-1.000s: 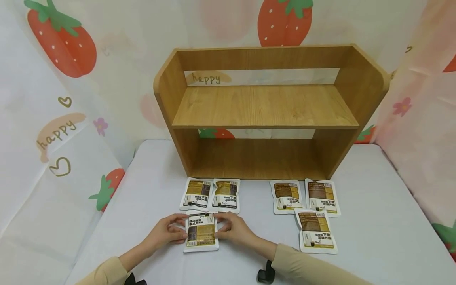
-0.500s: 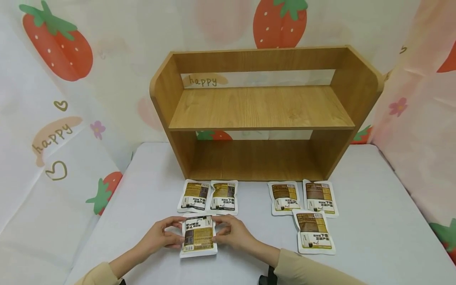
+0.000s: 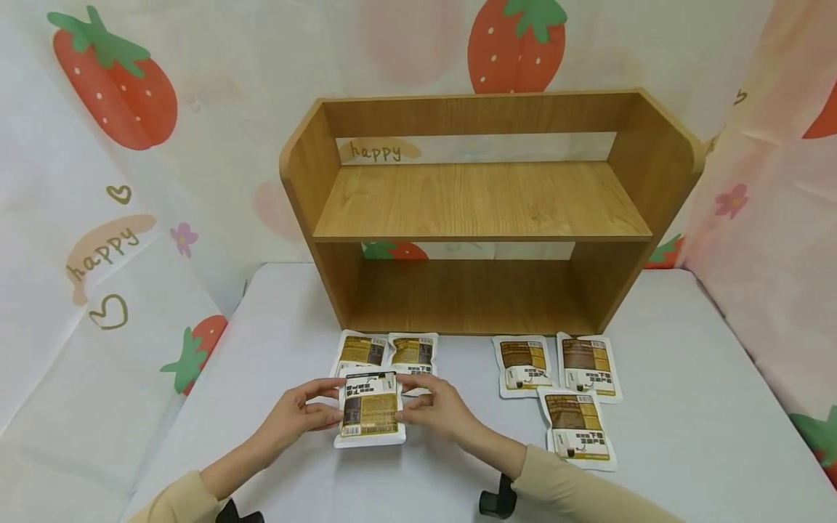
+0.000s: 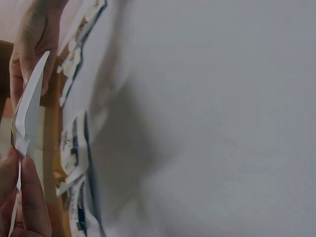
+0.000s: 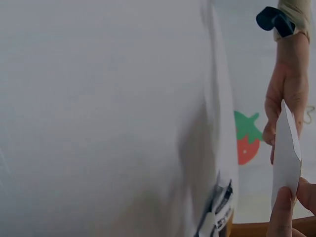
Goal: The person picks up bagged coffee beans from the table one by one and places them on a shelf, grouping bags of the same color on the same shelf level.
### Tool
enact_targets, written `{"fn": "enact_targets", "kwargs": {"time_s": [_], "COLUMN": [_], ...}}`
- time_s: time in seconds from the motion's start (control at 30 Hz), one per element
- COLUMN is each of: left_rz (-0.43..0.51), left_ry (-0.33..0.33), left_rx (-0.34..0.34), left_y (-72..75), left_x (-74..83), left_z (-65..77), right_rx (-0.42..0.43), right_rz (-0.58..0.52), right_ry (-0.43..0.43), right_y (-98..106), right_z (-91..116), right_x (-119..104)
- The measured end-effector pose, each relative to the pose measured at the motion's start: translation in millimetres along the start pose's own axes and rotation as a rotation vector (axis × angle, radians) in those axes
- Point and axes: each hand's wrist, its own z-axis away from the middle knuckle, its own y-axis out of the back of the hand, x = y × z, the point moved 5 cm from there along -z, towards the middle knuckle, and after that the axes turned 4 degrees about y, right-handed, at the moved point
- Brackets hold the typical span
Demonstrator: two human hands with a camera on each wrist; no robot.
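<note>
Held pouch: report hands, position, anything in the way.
Left hand, right hand pinch held pouch at opposite edges. Clear of table. Two flat pouches lie between it and wooden shelf.

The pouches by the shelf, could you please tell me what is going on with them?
A person's left hand and right hand hold one pouch by opposite edges, above the table. Two other pouches lie behind it and three more pouches to its right, in front of the shelf.

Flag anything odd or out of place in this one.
The held pouch stands out: its print is turned upside down compared with the five other pouches on the table. No spill or obvious damage shows.
</note>
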Motion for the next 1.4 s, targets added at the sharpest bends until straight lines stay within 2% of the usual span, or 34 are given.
{"fn": "enact_targets", "kwargs": {"time_s": [0.33,0.5,1.0,1.4], "left_rz": [-0.004,0.001,0.023,0.041], "left_ry": [-0.045,-0.063,-0.179,-0.302], "left_rx": [0.057,0.084,0.105,0.128], "left_y": [0.3,0.6,0.1,4.3], "left_x": [40.5,55.6,108.2,144.0], "left_z": [-9.7,-15.4,-29.4,-33.2], "right_rx": [0.057,0.077,0.120,0.146], "right_rz": [-0.007,-0.003,0.105,0.057], "right_ry": [-0.014,0.013,0.085,0.160], "right_y": [21,33,68,83], "right_z": [-9,-14,-28,-36], "right_x": [-18,-32,-70,-103]}}
